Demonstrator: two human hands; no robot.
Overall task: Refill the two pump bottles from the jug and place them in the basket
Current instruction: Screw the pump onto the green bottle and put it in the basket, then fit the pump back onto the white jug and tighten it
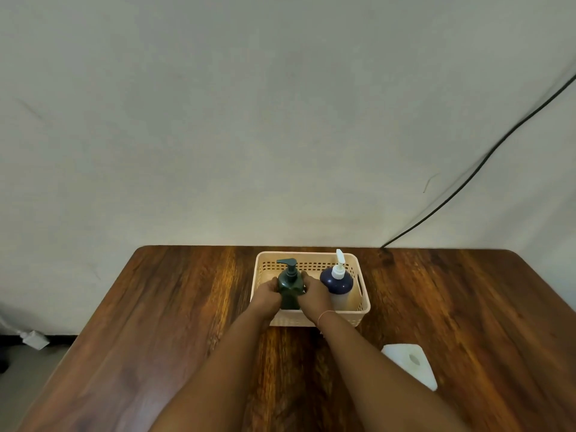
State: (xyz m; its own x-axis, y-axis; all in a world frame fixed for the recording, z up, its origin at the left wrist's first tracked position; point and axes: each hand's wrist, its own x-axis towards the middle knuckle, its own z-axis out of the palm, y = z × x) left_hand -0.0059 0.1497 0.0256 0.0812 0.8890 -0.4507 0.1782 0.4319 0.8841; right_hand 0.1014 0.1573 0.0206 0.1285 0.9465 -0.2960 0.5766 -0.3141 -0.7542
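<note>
A dark green pump bottle [290,283] stands upright in the left half of the beige perforated basket [364,302]. My left hand [266,296] grips its left side and my right hand [313,293] grips its right side. A second pump bottle [338,283], dark blue on top, clear below, with a white pump, stands upright in the basket's right half, touched by neither hand. The white jug [411,364] sits on the table to the right of my right forearm, partly hidden by it.
The basket rests near the far edge of a dark wooden table [156,307], close to a pale wall. A black cable [467,179] runs down the wall to the table's back right. A white object [34,338] lies on the floor at left.
</note>
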